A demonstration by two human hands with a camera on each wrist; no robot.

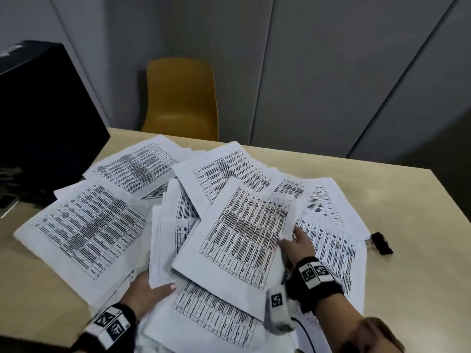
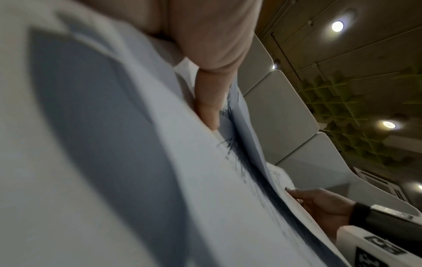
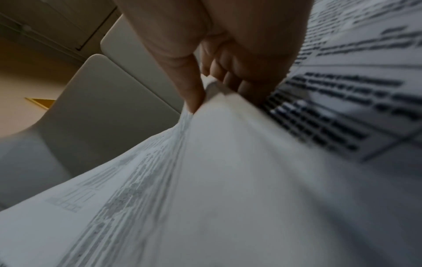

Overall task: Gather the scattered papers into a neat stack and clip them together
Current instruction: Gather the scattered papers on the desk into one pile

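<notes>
Papers printed with dense tables lie fanned and overlapping across most of a pale table. A black binder clip sits on the bare tabletop just beside the right edge of the spread.

The left hand is at the near edge of the pile, thumb on top of a small bundle of sheets and fingers hidden underneath; the left wrist view shows the thumb pressed against the paper, so it appears to be pinching the bundle. The right hand grips the right edge of the top sheet in the middle of the pile. The right wrist view shows its thumb and curled fingers closed on that edge, lifting it slightly.

The step in hand looks like the first gathering of the sheets. To do it well, slide the loose sheets inward with both hands rather than lifting them one at a time, keep the pinched bundle as the base, and square the edges against the table before reaching for the clip.

Counts: at least eight sheets show, though overlap hides the true number. One clip, two hands. One yellow chair stands behind the table, and a dark object sits at far left.
</notes>
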